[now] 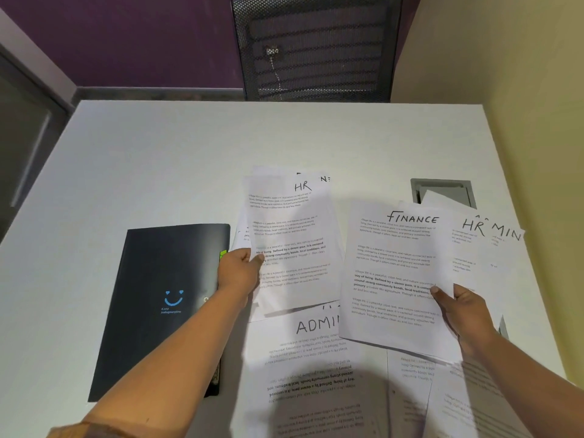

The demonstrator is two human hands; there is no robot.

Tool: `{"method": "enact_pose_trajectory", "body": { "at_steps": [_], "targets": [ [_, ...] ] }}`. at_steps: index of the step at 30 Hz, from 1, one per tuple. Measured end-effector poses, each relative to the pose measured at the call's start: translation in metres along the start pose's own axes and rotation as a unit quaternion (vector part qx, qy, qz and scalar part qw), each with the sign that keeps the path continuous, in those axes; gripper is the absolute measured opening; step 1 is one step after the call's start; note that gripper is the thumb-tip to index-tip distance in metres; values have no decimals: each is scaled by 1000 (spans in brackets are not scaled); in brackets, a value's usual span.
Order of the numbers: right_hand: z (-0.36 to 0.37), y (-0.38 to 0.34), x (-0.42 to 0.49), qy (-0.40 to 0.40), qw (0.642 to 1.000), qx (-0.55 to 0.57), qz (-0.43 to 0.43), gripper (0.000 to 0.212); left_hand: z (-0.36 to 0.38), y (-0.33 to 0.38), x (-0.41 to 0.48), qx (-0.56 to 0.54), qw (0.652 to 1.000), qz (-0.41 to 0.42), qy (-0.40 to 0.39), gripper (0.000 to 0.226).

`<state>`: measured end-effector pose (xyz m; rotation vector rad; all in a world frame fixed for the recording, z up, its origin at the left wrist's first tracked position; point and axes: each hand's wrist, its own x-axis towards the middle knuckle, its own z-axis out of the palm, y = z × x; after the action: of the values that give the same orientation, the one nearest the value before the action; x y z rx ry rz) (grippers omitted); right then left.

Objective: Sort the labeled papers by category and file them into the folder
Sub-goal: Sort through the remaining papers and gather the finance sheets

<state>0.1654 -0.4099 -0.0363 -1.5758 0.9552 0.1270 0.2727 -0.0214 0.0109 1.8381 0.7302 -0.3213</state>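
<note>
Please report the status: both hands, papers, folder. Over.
Left grip pinches HR sheet. Right grip holds FINANCE sheet, more sheets behind. Dark folder closed, left forearm across its edge.

White table (158,159) with dark folder (151,273) and scattered labeled papers (316,346)

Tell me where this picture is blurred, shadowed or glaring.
Head view: the HR sheet pinched by the left hand is softly blurred; the FINANCE sheet in the right hand reads sharp; a shadow darkens the ADMIN sheet towards the bottom; no strong glare on the table.
</note>
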Motion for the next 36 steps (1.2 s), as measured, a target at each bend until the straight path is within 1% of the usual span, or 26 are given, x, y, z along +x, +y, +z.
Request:
{"method": "enact_pose_trajectory", "body": {
  "at_steps": [1,2,4,8,12,15,17,18,19,20,21,22,23,24,25,26,27,28,29,31,34,36],
  "targets": [
    [0,0,-1,1,1000,4,-1,19,-1,2,-2,-11,1000,8,-12,17],
    [1,-1,-2,1,1000,10,-2,19,-1,3,-3,-19,1000,6,-22,18],
    [1,-1,-2,0,1000,16,-1,18,-1,4,-2,-34,999,-6,-27,32],
    [2,0,-1,-3,1000,23,1,21,1,9,-4,-37,999,-6,-20,49],
    [1,-3,-3,-5,1000,30,6,23,1,12,-3,-35,999,-7,-25,55],
    [1,-4,-4,-9,1000,23,-1,21,2,13,-4,0,999,12,-51,51],
    [1,-4,-4,-7,1000,23,4,21,3,14,-3,40,996,44,-73,50],
    [1,-4,-4,-6,1000,21,3,20,3,16,-4,67,992,73,-79,46],
    [1,-4,-3,-5,1000,23,4,18,4,17,-2,96,987,105,-76,33],
    [2,-3,-2,-4,1000,30,9,15,3,19,-1,121,981,134,-73,13],
    [2,-4,-3,-2,999,34,12,14,4,20,1,142,977,150,-62,21],
    [2,-5,-5,0,999,34,13,21,4,18,4,159,976,143,-36,43],
    [2,-4,-4,2,999,32,13,33,5,20,7,170,977,128,-1,54],
    [1,-3,-3,1,999,30,12,39,5,20,12,190,974,113,40,56],
    [2,-3,-3,0,999,30,11,34,6,20,16,222,966,108,75,50],
    [2,-3,-3,0,1000,29,10,21,7,20,20,253,958,96,97,36],
    [2,-4,-5,2,1000,28,8,10,9,21,23,273,954,74,99,23],
    [2,-5,-5,5,1000,27,6,8,11,22,23,295,950,48,87,29],
    [3,-5,-6,6,1000,25,6,8,13,22,24,311,947,30,72,42],
    [4,-5,-6,5,1000,17,5,6,16,23,23,317,946,18,60,58],
    [3,-5,-5,2,1000,14,3,6,21,27,22,283,958,2,44,66],
    [2,-5,-4,3,1000,11,1,8,20,28,25,234,972,-31,22,61]
  ]
}}
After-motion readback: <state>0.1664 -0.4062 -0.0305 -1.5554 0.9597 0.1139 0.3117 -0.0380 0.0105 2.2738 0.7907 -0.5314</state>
